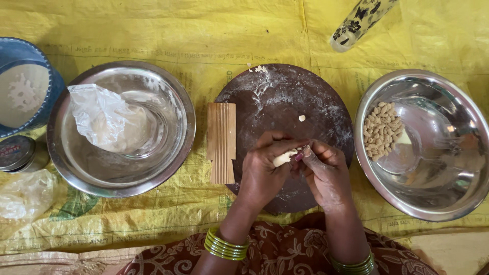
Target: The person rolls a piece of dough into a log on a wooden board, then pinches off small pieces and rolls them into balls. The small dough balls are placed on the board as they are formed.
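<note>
My left hand (262, 170) holds a pale lump of dough (283, 158) over the near part of a round dark wooden board (270, 97) dusted with flour. My right hand (326, 170) meets it from the right, its fingertips pinching the end of the dough. A tiny dough piece (302, 118) lies alone on the board. A small ridged wooden paddle (221, 140) rests against the board's left edge. Green bangles sit on both wrists.
A steel bowl (168, 168) on the left holds a crumpled plastic bag (104, 119). The steel bowl (448, 198) on the right holds several small ridged dough pieces (382, 131). A blue container (20, 86), a tin (15, 152) and a patterned bottle (359, 20) lie on the yellow sheet.
</note>
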